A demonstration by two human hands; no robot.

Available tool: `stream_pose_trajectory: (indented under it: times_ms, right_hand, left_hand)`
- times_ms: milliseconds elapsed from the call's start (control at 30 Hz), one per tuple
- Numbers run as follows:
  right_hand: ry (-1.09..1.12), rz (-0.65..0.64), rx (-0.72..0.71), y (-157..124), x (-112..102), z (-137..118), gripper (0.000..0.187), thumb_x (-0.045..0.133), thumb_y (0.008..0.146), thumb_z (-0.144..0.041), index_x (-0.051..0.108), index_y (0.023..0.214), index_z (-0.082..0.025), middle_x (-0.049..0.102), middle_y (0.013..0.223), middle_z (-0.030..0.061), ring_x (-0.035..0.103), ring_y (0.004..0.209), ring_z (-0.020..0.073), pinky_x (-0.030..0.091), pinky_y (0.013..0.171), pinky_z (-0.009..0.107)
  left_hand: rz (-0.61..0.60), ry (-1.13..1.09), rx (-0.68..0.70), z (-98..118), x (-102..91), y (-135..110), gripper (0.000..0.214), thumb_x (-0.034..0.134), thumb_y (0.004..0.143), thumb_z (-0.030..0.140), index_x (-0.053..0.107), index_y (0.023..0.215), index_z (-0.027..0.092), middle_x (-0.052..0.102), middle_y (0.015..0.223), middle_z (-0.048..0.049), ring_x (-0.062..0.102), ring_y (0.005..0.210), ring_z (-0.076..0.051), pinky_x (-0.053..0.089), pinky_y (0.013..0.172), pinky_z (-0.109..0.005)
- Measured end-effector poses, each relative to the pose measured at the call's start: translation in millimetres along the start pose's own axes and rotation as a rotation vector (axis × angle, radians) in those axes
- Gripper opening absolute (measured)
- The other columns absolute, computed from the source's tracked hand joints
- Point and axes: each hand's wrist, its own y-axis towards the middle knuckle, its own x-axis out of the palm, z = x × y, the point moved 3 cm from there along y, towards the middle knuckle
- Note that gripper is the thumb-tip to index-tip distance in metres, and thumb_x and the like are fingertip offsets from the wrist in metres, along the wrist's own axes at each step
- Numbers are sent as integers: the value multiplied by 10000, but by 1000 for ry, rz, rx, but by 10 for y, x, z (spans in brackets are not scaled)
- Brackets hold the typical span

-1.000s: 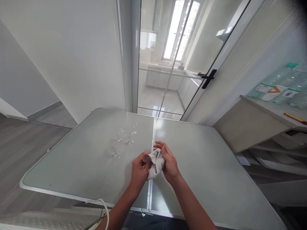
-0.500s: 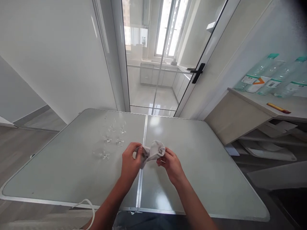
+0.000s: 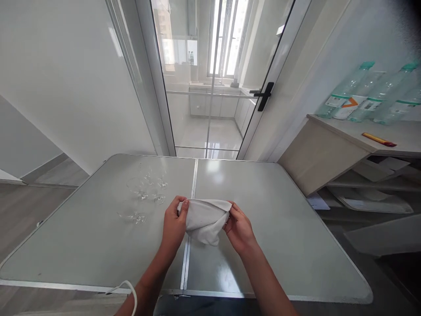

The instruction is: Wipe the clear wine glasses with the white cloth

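white cloth (image 3: 204,219), held between my two hands above the table (image 3: 289,228), across the line of the metal strip (image 3: 194,180) that divides the tabletop. the cloth is white shading to pale grey, soft and matte, with no pattern that i can make out. its upper edge runs nearly straight from one hand to the other; below it the front face is fairly smooth at the left and creased at the right, where a fold slants down from the upper right corner. the lower part hangs loose — narrowing to a rounded, rumpled tip right of the middle. whether that tip touches the tabletop i cannot tell, nor whether anything lies inside the folds.

my left hand (image 3: 174,221) is closed on the left end, thumb pressed flat on the near side and fingers curled behind. my right hand (image 3: 240,228) is clamped on the right end, fingertips gathered at the upper corner and partly hidden by the fabric. the two hands stand apart, the width of cloth spread between them.

to the left, well apart from the cloth, is a group of clear glassware (image 3: 140,218) on the tabletop; the round feet catch the light, but the upper outlines are too faint to follow. to the far right, clear bottles with green caps (image 3: 368,105) stand on a shelf (image 3: 342,125) — a red and yellow stick-like item (image 3: 378,139) lies near them.
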Motion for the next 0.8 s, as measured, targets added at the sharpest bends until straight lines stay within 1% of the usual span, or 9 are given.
stream_pose_trajectory:
  times_ms: [133, 200, 333, 400, 467, 600, 700, 733, 800]
  right_hand:
    - [-16, -211, 219, -115, 93, 71, 240, 761, 822, -387, 751, 982, -209, 704, 886, 18, 591, 776, 164, 475, 676, 260]
    - [-66, -243, 245, -137, 94, 131, 265, 791, 795, -360, 761, 989, -182, 718, 881, 34, 603, 775, 174, 474, 682, 265]
    - [-46, 11, 102, -56, -46, 179, 290, 859, 719, -374, 772, 902, -167, 734, 862, 31, 609, 757, 168, 477, 674, 251]
    - [-62, 102, 72, -23, -107, 168, 355, 858, 718, -443, 774, 945, -182, 744, 917, 41, 629, 802, 190, 500, 702, 270]
    - [-170, 99, 64, -23, -127, 135, 416, 841, 736, -465, 773, 1039, -188, 745, 957, 51, 636, 827, 197, 501, 699, 266]
    - [-428, 75, 41, -133, -131, 65, 685, 800, 777, -401, 598, 1424, -301, 742, 955, 10, 635, 803, 173, 482, 681, 233]
    - [-502, 155, -48, -215, -169, 44, 827, 755, 815, -426, 394, 1559, -401, 739, 1012, -16, 651, 825, 164, 506, 749, 248]
    - [-507, 181, -79, -226, -189, 45, 796, 742, 823, -442, 413, 1547, -408, 738, 1055, -12, 658, 854, 167, 511, 768, 254]
    - [-501, 183, -119, -221, -224, 56, 629, 746, 806, -466, 615, 1412, -364, 729, 1155, 14, 664, 954, 198, 515, 795, 264]
  left_hand:
    - [-41, -212, -116, -98, 120, 85, 393, 607, 894, 591, 605, 929, 199, 420, 626, 65, 345, 527, -93, 267, 488, -190]
    - [-107, -276, -168, -96, 129, 88, 411, 636, 877, 590, 599, 1021, 207, 437, 638, 68, 373, 533, -93, 293, 494, -184]
    - [-382, -423, -201, -98, 79, -26, 738, 807, 771, 444, 416, 1376, 283, 588, 847, 30, 582, 765, -144, 457, 675, -207]
    - [-494, -411, -184, -164, 52, -107, 831, 826, 752, 379, 348, 1429, 317, 609, 956, 11, 605, 878, -165, 477, 758, -230]
    - [-470, -319, -189, -285, 15, -150, 641, 758, 809, 397, 428, 1349, 300, 576, 885, 31, 574, 797, -149, 453, 707, -216]
    - [-241, -99, -117, -467, -88, -113, 220, 626, 870, 413, 604, 970, 219, 520, 758, 35, 485, 685, -137, 366, 626, -211]
    - [-212, -62, -119, -512, -135, -97, 248, 577, 869, 418, 657, 819, 189, 594, 790, 1, 520, 745, -164, 375, 665, -235]
    - [-227, -70, -152, -523, -144, -108, 282, 558, 874, 434, 681, 828, 185, 619, 808, -11, 535, 757, -174, 384, 672, -245]
    - [-249, -86, -215, -530, -162, -153, 332, 541, 881, 466, 712, 905, 182, 662, 871, -32, 570, 784, -194, 416, 693, -266]
